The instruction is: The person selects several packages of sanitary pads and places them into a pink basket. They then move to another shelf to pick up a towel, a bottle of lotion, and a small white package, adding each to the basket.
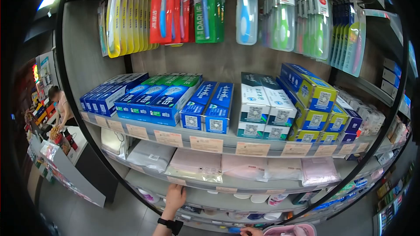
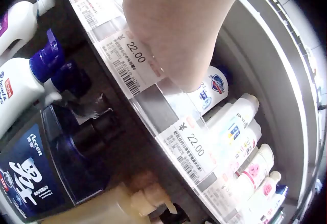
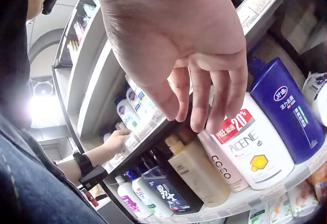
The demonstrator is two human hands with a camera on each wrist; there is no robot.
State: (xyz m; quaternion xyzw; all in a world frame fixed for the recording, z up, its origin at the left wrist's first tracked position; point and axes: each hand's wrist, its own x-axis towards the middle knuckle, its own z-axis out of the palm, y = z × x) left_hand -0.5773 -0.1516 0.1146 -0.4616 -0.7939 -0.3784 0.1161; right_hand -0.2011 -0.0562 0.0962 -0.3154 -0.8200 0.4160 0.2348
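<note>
My left hand (image 1: pixel 175 196) reaches up to the edge of a low shop shelf (image 1: pixel 197 194). In the left wrist view the hand (image 2: pixel 179 25) lies over a price strip marked 22.00 (image 2: pixel 135 55), its fingers hidden, close to a small white bottle with a blue logo (image 2: pixel 212 89). My right hand (image 3: pixel 204 117) hangs with loosely curled fingers that hold nothing, just in front of a white ACENE bottle (image 3: pixel 255 147) and a beige pump bottle (image 3: pixel 196 175). Only a sliver of the right hand (image 1: pixel 251 232) shows at the head view's bottom edge.
Toothpaste boxes (image 1: pixel 210 109) fill the upper shelf, with toothbrush packs (image 1: pixel 210 8) hanging above and soft packs (image 1: pixel 197 166) below. A blue bottle (image 3: pixel 286 114) and a dark blue pump bottle (image 2: pixel 46 173) stand on lower shelves. A person (image 1: pixel 61 109) stands far left. A pink item (image 1: pixel 293 230) sits bottom right.
</note>
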